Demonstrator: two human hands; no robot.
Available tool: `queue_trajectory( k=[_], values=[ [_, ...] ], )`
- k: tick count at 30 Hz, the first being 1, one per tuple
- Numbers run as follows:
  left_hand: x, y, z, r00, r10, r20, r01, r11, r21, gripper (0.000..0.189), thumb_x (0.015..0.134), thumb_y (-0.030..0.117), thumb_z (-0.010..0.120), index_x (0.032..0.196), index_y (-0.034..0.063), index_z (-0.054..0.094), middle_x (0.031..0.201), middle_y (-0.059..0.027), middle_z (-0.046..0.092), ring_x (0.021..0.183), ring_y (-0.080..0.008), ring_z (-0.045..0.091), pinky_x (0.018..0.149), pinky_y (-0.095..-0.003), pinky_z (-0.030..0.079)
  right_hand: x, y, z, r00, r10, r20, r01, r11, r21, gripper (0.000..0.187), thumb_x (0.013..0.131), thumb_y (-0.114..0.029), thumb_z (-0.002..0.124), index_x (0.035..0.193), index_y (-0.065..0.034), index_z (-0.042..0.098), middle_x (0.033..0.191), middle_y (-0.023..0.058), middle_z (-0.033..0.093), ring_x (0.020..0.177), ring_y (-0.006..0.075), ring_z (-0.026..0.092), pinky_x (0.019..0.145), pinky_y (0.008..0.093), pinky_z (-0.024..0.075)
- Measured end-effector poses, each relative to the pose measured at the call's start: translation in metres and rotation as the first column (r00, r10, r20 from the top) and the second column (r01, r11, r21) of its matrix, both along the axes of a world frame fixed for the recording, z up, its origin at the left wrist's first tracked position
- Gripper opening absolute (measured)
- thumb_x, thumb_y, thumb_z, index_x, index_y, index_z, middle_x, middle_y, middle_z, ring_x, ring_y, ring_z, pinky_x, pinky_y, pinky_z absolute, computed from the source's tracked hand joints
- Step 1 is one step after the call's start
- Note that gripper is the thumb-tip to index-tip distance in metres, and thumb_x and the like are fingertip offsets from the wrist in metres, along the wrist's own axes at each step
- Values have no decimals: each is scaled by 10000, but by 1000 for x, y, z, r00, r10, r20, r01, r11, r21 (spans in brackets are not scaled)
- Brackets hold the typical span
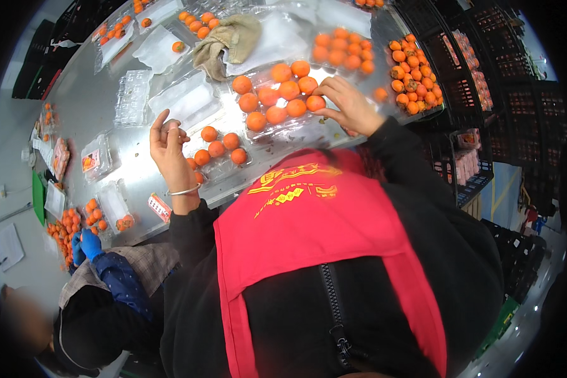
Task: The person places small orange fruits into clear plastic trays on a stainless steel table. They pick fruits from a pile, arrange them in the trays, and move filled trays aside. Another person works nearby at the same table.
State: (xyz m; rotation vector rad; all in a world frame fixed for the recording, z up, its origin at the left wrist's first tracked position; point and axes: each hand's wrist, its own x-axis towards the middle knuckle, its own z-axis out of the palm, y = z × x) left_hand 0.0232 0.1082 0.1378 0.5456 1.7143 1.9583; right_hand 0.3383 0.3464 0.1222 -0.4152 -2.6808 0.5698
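Observation:
My right hand [347,106] has its thumb and fingers around an orange persimmon [315,103] at the right end of a clear plastic tray [264,132]. Several more persimmons [288,90] sit in rows in that tray, directly before me. My left hand [167,141] is raised over the table with its fingers loosely bent and nothing in them; a metal bangle [185,190] circles the wrist. Just right of it, a second clear tray [224,161] holds several persimmons [216,149], partly hidden behind my left hand.
Stacked clear trays [133,98], white liner sheets [186,97] and a crumpled cloth [236,40] lie on the metal table [144,163]. At right stands a black crate of persimmons [413,75]. A co-worker's blue-gloved hands [89,243] are at the lower left, by more fruit.

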Motion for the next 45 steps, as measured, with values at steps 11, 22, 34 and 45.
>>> queue_trajectory(
  k=[11, 22, 34, 45],
  values=[
    [66, 22, 3, 914, -362, 185, 371, 928, -19, 252, 1057, 110, 591, 1276, 3, 655, 959, -16, 642, 803, -67, 570, 737, -225, 485, 4, -16, 8, 962, -269, -48, 184, 768, -613, 362, 930, -187, 782, 1217, -27, 629, 1119, 42, 654, 979, 178, 617, 866, 342, 493],
    [106, 52, 19, 560, -698, 446, 713, 681, 170, 488, 1136, 437, 429, 1307, 11, 596, 935, -37, 626, 754, -101, 572, 629, -245, 464, -33, -69, 31, 919, -238, -315, -78, 673, -736, 393, 911, -106, 781, 1259, -6, 629, 1233, 87, 641, 1097, 168, 617, 939, 311, 506],
    [110, 49, 2, 833, -551, -49, 553, 832, 45, 294, 1059, 123, 618, 1308, -27, 571, 1061, -96, 712, 906, -140, 710, 751, -272, 573, -42, -75, 20, 951, -216, -220, -96, 469, -878, 442, 989, -164, 745, 1355, -9, 551, 1003, 31, 702, 866, 71, 654, 781, 250, 535],
    [110, 44, 8, 844, -502, -190, 490, 865, -111, 230, 1023, 86, 683, 1158, 13, 511, 957, -61, 644, 699, -70, 591, 560, -228, 493, -45, -86, 26, 959, -231, -166, -29, 501, -865, 355, 981, -50, 709, 1300, -35, 552, 1171, 26, 655, 1065, 90, 606, 908, 263, 491]
  ],
)
